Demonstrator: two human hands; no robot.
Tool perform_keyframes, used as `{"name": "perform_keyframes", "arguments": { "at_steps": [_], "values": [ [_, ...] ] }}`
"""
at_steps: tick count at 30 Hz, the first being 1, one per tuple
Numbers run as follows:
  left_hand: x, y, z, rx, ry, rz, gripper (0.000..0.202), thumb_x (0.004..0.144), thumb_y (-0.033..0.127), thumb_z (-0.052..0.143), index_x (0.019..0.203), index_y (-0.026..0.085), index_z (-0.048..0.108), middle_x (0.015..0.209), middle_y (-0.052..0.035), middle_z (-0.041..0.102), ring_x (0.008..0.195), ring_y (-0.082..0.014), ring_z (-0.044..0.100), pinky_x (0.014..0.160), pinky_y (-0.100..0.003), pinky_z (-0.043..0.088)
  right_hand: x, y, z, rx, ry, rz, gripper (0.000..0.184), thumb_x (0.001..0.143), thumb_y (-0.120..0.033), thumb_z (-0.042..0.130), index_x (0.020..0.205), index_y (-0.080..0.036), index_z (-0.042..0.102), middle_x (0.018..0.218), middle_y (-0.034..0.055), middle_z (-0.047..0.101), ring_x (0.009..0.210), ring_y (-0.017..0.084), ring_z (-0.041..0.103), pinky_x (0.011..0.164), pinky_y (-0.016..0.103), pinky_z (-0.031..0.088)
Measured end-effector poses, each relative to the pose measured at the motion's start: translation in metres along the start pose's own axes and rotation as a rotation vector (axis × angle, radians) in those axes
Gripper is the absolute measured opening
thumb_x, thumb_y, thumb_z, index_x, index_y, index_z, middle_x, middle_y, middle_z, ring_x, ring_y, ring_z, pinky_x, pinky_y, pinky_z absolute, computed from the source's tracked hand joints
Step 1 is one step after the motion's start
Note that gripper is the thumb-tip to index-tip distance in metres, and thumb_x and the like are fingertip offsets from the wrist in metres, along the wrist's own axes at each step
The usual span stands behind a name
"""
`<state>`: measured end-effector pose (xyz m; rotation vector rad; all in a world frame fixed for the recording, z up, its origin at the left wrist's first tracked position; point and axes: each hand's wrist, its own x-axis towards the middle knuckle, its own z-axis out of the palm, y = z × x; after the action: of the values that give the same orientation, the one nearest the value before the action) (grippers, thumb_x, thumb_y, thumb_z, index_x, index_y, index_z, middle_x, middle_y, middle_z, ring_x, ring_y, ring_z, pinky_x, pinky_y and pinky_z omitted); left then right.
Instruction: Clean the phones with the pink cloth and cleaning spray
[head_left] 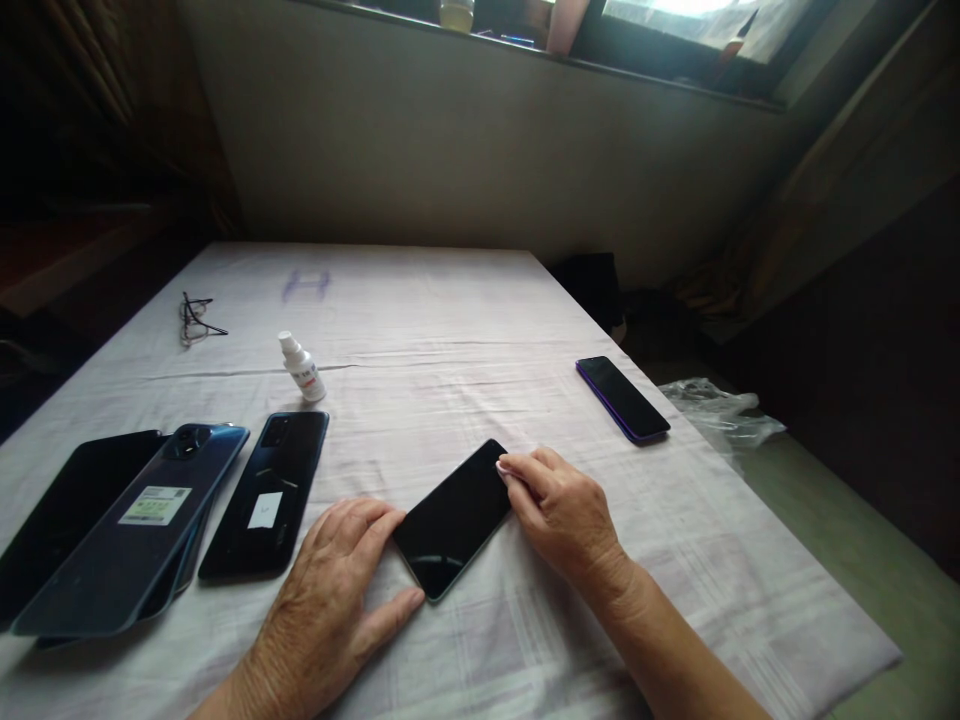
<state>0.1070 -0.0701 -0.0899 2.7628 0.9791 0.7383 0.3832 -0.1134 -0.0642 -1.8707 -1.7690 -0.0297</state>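
Observation:
A black smartphone point(457, 525) lies flat on the cloth, its dark glossy screen facing up. My left hand point(334, 590) holds its near left end, the index finger at one corner and the thumb at the other. My right hand point(566, 505) is closed in a pinch on a small whitish pad point(502, 467), pressed against the phone's far right corner. Most of the pad is hidden by the fingers, so its exact kind does not show. Left of my left hand lies a dark phone point(289, 470), back up, with a white sticker.
A stack of phones point(105, 560) lies at the left. A small white spray bottle point(303, 370) and eyeglasses point(196, 320) stand farther back. A purple-edged phone point(624, 400) rests near the table's right edge, beyond which is a clear plastic bag point(720, 410).

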Motion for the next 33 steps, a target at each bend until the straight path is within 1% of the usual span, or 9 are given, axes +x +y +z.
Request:
{"name": "perform_keyframes", "arguments": {
  "at_steps": [3,8,12,15,17,20,26,30,33],
  "values": [
    [0.0,0.0,0.0,0.0,0.006,0.002,0.053,0.082,0.039,0.072,0.129,0.02,0.056,0.123,-0.0099,0.065,0.116,-0.0313,0.061,0.105,-0.046,0.047,-0.006,0.0,0.001,0.069,0.058,-0.015,0.019,0.097,-0.022,0.054,0.108,-0.021,0.069,0.093,0.0038,0.073,0.084,0.018,0.07,0.075,0.027,0.049],
    [0.0,0.0,0.001,0.0,0.005,0.015,0.054,0.083,0.039,0.072,0.13,0.019,0.055,0.123,-0.0104,0.064,0.116,-0.0311,0.06,0.105,-0.046,0.046,-0.016,-0.014,0.0,-0.022,-0.084,-0.034,0.018,0.095,-0.017,0.055,0.102,-0.023,0.071,0.088,0.0029,0.069,0.077,0.017,0.067,0.067,0.026,0.046],
    [0.0,-0.001,0.0,-0.009,0.008,0.012,0.053,0.084,0.04,0.071,0.13,0.02,0.055,0.123,-0.0105,0.064,0.117,-0.0311,0.059,0.105,-0.046,0.046,-0.022,-0.027,-0.005,0.013,-0.148,-0.081,0.019,0.092,-0.014,0.056,0.098,-0.023,0.072,0.083,0.0017,0.066,0.072,0.015,0.064,0.065,0.024,0.044],
    [0.001,0.0,0.0,-0.015,0.012,0.012,0.052,0.084,0.041,0.07,0.13,0.02,0.055,0.123,-0.0103,0.064,0.116,-0.0311,0.06,0.105,-0.046,0.046,-0.021,-0.026,-0.008,0.027,-0.211,-0.103,0.021,0.089,-0.012,0.058,0.097,-0.025,0.073,0.083,0.0007,0.066,0.071,0.014,0.064,0.063,0.023,0.043],
    [0.001,0.0,0.0,-0.012,0.013,0.015,0.051,0.084,0.039,0.07,0.13,0.02,0.055,0.123,-0.0103,0.064,0.115,-0.0309,0.061,0.105,-0.046,0.047,-0.017,-0.02,-0.009,-0.012,-0.214,-0.054,0.021,0.088,-0.012,0.059,0.096,-0.025,0.073,0.085,0.0006,0.067,0.072,0.014,0.064,0.063,0.023,0.042],
    [0.001,0.001,0.0,-0.01,0.015,0.005,0.05,0.084,0.038,0.069,0.13,0.021,0.055,0.123,-0.0101,0.064,0.115,-0.0307,0.061,0.104,-0.046,0.047,-0.01,-0.014,-0.008,-0.095,-0.16,0.04,0.019,0.089,-0.014,0.058,0.093,-0.024,0.074,0.083,0.0013,0.067,0.072,0.015,0.064,0.063,0.024,0.041],
    [-0.001,0.0,0.001,-0.024,-0.005,-0.018,0.053,0.084,0.04,0.07,0.131,0.022,0.053,0.125,-0.0103,0.064,0.118,-0.0318,0.059,0.106,-0.048,0.046,-0.007,-0.027,-0.004,-0.018,-0.249,-0.087,0.024,0.085,-0.011,0.059,0.096,-0.025,0.074,0.086,0.0008,0.067,0.073,0.014,0.063,0.065,0.024,0.042],
    [-0.001,0.0,0.001,-0.022,-0.001,0.0,0.052,0.084,0.039,0.07,0.131,0.021,0.054,0.124,-0.0102,0.064,0.117,-0.0311,0.06,0.106,-0.047,0.046,-0.003,-0.026,-0.004,-0.089,-0.216,0.01,0.021,0.086,-0.012,0.059,0.092,-0.025,0.075,0.084,0.0014,0.067,0.074,0.015,0.063,0.063,0.024,0.04],
    [-0.001,0.0,0.0,-0.022,0.001,-0.003,0.052,0.084,0.038,0.07,0.13,0.021,0.054,0.124,-0.0102,0.064,0.117,-0.0312,0.06,0.106,-0.047,0.046,-0.003,-0.029,-0.004,-0.088,-0.225,-0.022,0.021,0.085,-0.012,0.06,0.093,-0.024,0.075,0.084,0.0016,0.067,0.073,0.015,0.063,0.063,0.025,0.04]
  ]
}}
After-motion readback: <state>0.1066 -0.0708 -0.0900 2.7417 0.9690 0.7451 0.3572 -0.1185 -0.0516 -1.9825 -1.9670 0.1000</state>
